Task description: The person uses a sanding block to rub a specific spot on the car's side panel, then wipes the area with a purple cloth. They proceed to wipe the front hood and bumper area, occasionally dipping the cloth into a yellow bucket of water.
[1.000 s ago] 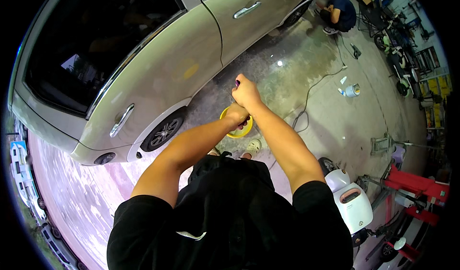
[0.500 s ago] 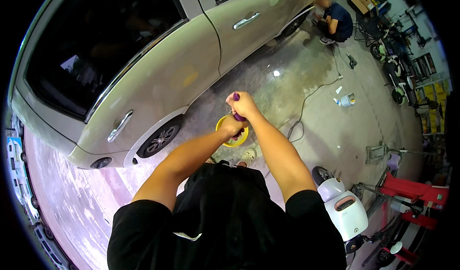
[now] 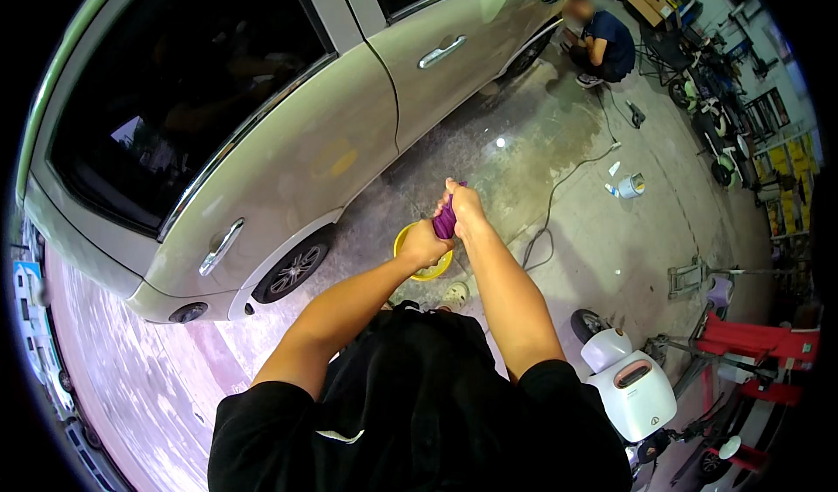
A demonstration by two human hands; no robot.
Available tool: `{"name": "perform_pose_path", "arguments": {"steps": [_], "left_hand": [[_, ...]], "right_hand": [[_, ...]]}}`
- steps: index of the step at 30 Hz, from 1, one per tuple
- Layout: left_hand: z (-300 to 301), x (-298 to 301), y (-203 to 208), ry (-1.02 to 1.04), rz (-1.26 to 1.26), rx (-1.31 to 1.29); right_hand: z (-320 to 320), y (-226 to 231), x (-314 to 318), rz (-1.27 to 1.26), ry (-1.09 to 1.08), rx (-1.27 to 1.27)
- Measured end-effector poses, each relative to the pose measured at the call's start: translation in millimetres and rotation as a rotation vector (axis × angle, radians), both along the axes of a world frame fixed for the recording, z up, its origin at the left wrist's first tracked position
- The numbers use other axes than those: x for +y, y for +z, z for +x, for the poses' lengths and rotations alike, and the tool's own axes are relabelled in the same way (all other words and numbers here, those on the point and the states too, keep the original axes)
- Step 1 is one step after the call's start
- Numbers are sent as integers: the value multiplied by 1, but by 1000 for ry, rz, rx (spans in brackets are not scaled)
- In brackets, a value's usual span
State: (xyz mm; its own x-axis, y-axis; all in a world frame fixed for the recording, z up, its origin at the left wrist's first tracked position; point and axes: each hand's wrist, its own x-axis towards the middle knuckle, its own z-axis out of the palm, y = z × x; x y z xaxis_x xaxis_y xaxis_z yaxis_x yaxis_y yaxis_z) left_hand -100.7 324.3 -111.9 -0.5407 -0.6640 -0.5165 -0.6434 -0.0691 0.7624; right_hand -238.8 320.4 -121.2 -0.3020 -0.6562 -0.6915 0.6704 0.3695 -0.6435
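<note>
A purple cloth (image 3: pixel 445 220) is bunched and twisted between my two fists. Around its nearer, left end my left hand (image 3: pixel 425 242) is closed. My right hand (image 3: pixel 467 207) grips the other end, slightly farther out. Both hands are over a yellow bucket (image 3: pixel 428 273) on the floor, and they hide much of its opening. To the left stands a light beige car (image 3: pixel 349 134), its side facing me and apart from my hands.
Another person (image 3: pixel 602 45) squats by the car's front wheel. A dark cable (image 3: pixel 552 197) snakes over the concrete floor to the right. Beyond it lies an open can (image 3: pixel 630 185). A white scooter (image 3: pixel 637 396) and a red metal stand (image 3: pixel 755 344) are at the lower right.
My hands have shifted a little to the right with the purple cloth. The cloth's middle now shows as a thick twist between the fists.
</note>
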Motion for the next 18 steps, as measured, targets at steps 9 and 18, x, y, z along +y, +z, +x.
{"name": "perform_pose_path", "arguments": {"steps": [9,18], "left_hand": [[0,6,-33,-127,-290,-143],[16,12,-6,-189,-329,-289]], "right_hand": [[-4,-37,2,99,-20,-37],[2,-47,9,173,-87,-237]]}}
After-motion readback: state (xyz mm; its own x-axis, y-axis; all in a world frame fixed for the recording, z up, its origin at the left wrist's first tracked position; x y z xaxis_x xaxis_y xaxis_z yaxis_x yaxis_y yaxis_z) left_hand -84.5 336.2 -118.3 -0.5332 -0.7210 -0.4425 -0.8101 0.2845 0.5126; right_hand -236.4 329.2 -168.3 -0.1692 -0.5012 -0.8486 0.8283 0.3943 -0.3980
